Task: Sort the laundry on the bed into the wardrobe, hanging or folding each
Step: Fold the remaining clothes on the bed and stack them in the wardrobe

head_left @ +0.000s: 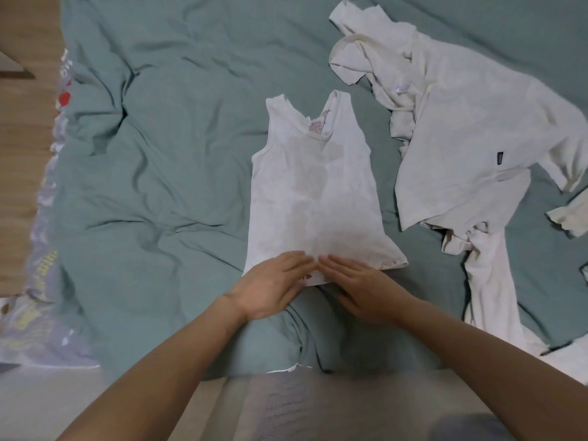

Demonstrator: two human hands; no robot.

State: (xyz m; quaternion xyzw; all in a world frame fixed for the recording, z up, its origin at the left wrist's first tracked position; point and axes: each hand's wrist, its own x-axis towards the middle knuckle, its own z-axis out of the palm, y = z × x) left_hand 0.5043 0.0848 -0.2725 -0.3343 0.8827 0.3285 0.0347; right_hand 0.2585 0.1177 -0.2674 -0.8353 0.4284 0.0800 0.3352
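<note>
Both flat hands, left hand (273, 283) and right hand (366, 286), press outspread fingers on the hem of the small white sleeveless cotton vest (315, 192) lying flat left of the crumpled cream T-shirt pile (461, 148), where uneven smoothing could bunch its thin fabric.

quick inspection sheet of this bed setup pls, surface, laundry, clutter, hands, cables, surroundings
surface: green sheet on the bed, heavily creased.
job's things: white tank top spread flat, straps away from the person, hem nearest; cream pile of crumpled garments to its right, apart from the top, one with a small dark label.
clutter: patterned cloth along the bed's left edge.
hands: left hand and right hand lie flat, fingers straight, on the top's hem, fingertips nearly meeting.
cables: nothing seen.
surroundings: wooden furniture at far left; pale floor below; wardrobe not identifiable.
</note>
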